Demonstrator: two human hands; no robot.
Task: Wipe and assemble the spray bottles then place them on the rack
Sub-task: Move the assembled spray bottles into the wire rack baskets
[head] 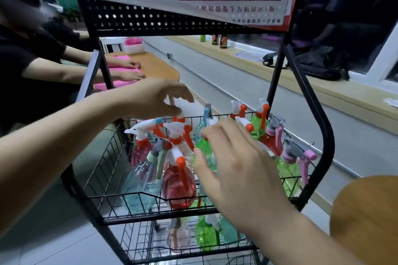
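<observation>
Black wire rack [137, 197] crowded with bottles [178, 187]; right hand [239, 170] covers green bottle [204, 153].

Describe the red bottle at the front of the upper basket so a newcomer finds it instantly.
Start at the black wire rack and its upper basket. Against the front rail, just left of the right hand, stands the red bottle. It alone pairs a deep red body with an orange trigger hanging down its front.

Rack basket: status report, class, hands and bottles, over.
Left hand open above basket. Right hand open against green bottle, grip unclear. Basket crowded with assembled bottles; little room.
</observation>
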